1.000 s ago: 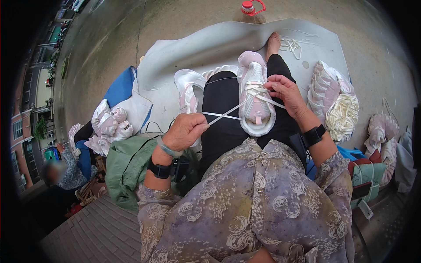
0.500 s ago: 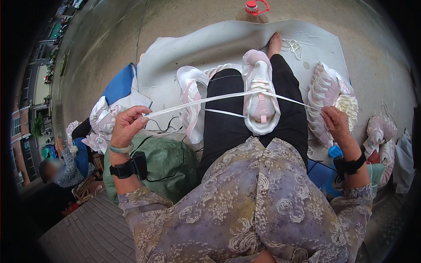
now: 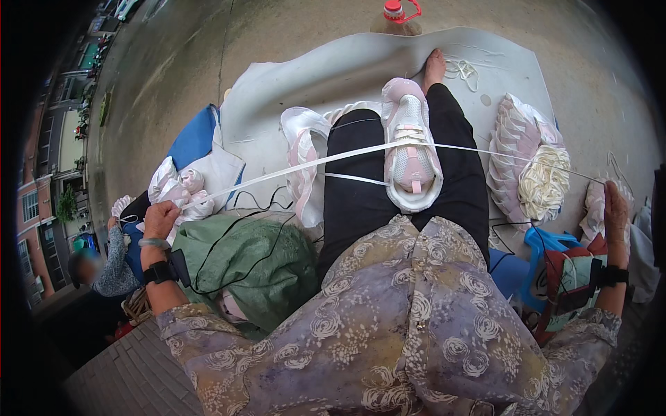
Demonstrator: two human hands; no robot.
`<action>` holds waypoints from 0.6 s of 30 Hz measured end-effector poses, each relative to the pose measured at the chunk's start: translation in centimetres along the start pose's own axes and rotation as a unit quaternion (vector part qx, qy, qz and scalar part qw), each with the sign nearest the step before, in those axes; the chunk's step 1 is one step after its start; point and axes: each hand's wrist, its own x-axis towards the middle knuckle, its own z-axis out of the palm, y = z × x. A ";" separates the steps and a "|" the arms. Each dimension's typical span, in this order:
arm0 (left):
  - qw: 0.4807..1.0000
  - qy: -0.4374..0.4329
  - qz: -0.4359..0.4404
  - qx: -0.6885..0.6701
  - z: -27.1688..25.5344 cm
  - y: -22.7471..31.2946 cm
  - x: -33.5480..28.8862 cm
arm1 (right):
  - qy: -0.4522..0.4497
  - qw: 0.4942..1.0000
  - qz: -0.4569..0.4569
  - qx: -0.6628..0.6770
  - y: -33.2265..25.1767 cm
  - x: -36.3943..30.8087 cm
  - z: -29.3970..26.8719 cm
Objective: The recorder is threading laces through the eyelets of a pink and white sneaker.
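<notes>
A pink and white sneaker (image 3: 411, 163) lies on my lap, toe pointing away from me. Some rows of its eyelets are threaded with a white shoelace (image 3: 305, 165), whose two ends stretch out taut to both sides. At the far left, my left hand (image 3: 161, 218) is closed in a pinch on one end, above a green sack. Out at the right, my right hand (image 3: 615, 201) grips the other end, which looks thin and twisted there. Another white lace strand crosses my left thigh to the shoe's heel side.
A stack of pink and white shoe uppers (image 3: 300, 163) lies left of my leg. Right of me are more uppers (image 3: 512, 163) and a bundle of cream laces (image 3: 543, 184). A green sack (image 3: 243, 263) sits by my left arm. A red-capped bottle (image 3: 394, 15) stands beyond the white sheet (image 3: 305, 83).
Both hands have moved outward and apart, the right one farther. The lace ends are drawn out longer on both sides of the shoe, which stays in place.
</notes>
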 end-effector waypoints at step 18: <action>0.954 -0.017 -0.045 0.296 -0.6 8.2 5.9 | -0.071 0.996 -0.043 -0.044 0.0 2.5 5.5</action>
